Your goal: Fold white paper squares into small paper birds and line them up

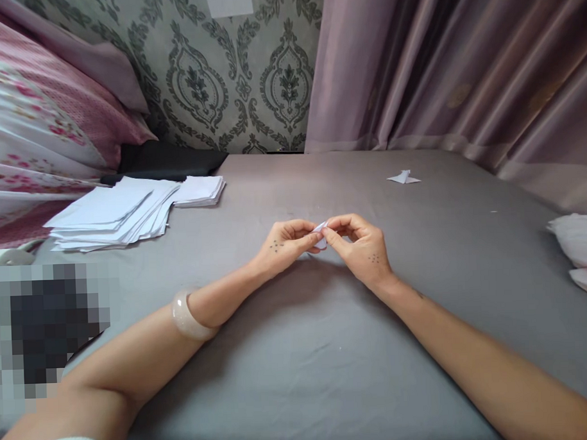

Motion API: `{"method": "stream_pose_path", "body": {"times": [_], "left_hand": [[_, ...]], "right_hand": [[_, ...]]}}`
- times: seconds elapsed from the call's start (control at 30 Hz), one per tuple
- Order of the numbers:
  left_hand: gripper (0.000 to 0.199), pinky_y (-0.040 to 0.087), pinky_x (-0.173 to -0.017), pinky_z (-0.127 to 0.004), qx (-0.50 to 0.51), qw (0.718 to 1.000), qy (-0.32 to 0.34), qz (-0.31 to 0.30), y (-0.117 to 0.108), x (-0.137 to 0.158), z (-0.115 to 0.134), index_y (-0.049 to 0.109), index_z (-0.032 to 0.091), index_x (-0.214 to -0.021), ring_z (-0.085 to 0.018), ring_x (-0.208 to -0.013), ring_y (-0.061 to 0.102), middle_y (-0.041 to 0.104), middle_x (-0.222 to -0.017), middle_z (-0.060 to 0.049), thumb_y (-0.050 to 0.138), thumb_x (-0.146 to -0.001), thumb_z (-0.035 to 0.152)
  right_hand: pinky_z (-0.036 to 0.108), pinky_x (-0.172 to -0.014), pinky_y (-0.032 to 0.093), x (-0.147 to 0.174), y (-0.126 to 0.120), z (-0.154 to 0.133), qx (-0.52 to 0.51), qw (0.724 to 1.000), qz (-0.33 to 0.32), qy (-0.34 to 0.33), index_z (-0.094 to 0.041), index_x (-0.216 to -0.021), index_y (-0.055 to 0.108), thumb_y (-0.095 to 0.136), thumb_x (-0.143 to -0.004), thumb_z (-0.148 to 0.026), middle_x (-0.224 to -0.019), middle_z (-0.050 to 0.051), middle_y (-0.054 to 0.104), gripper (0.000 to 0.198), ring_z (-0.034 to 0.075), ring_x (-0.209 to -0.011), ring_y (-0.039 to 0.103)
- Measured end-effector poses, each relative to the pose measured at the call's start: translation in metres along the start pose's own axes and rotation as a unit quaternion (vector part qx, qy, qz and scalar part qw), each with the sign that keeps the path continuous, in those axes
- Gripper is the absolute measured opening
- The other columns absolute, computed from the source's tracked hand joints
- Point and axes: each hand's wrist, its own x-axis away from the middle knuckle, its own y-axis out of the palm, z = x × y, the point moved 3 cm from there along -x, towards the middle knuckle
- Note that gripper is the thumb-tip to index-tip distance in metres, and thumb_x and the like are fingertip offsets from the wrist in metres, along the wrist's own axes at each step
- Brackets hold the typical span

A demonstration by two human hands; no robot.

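Note:
A small folded piece of white paper (320, 234) is held between my two hands, above the middle of the grey cloth surface (298, 348). My left hand (285, 244) pinches its left side between thumb and fingers. On the opposite side, the thumb and fingertips of my right hand (363, 246) close on its upper right edge. Most of the paper is covered by my fingers, so its full shape cannot be made out. A pale bangle (191, 316) circles my left forearm.
At the left lie a large stack of white paper sheets (110, 210) and a smaller stack (199, 190). A folded white paper shape (404, 177) sits at the back right. White crumpled material (581, 245) lies at the right edge. Curtains (437, 67) hang behind.

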Motion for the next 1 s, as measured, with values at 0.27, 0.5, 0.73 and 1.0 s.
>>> {"method": "stream_pose_path", "body": {"times": [0.27,0.5,0.73,1.0], "left_hand": [[0.025,0.054,-0.069,-0.03,-0.028,0.999,-0.023,0.031,-0.001,0.0,0.003,0.071,0.011,-0.071,-0.014,-0.064,0.065,0.068,-0.068,-0.004,0.08,-0.065,0.034],[0.025,0.053,-0.067,-0.027,-0.042,0.998,-0.014,0.046,-0.003,0.001,0.001,0.072,0.012,-0.071,-0.013,-0.062,0.064,0.068,-0.066,-0.004,0.081,-0.065,0.034],[0.032,0.056,-0.071,-0.031,-0.016,0.998,-0.057,0.019,-0.001,0.0,0.001,0.07,0.009,-0.076,-0.015,-0.067,0.066,0.07,-0.071,-0.005,0.081,-0.064,0.037],[0.029,0.057,-0.078,-0.031,0.036,0.991,-0.128,-0.023,-0.001,-0.003,-0.011,0.069,0.008,-0.091,-0.017,-0.08,0.07,0.071,-0.088,-0.009,0.078,-0.072,0.027]], "right_hand": [[0.031,-0.073,0.05,-0.004,-0.002,-0.001,-0.053,0.998,-0.017,0.024,-0.023,-0.096,0.057,0.069,-0.073,-0.023,-0.073,-0.002,0.064,0.026,0.014,-0.07,0.062],[0.032,-0.07,0.05,-0.004,0.002,-0.001,-0.053,0.993,-0.093,0.053,-0.023,-0.093,0.064,0.07,-0.073,-0.032,-0.077,0.0,0.061,0.023,0.015,-0.072,0.059],[0.03,-0.068,0.044,-0.006,-0.001,0.0,-0.033,0.997,-0.058,0.034,-0.022,-0.066,0.07,0.07,-0.075,-0.035,-0.074,0.001,0.062,0.015,0.014,-0.07,0.056],[0.027,-0.06,0.037,-0.01,-0.006,0.011,-0.123,0.974,-0.001,0.189,-0.019,-0.064,0.07,0.076,-0.066,-0.039,-0.059,-0.002,0.057,0.021,0.009,-0.057,0.044]]}}
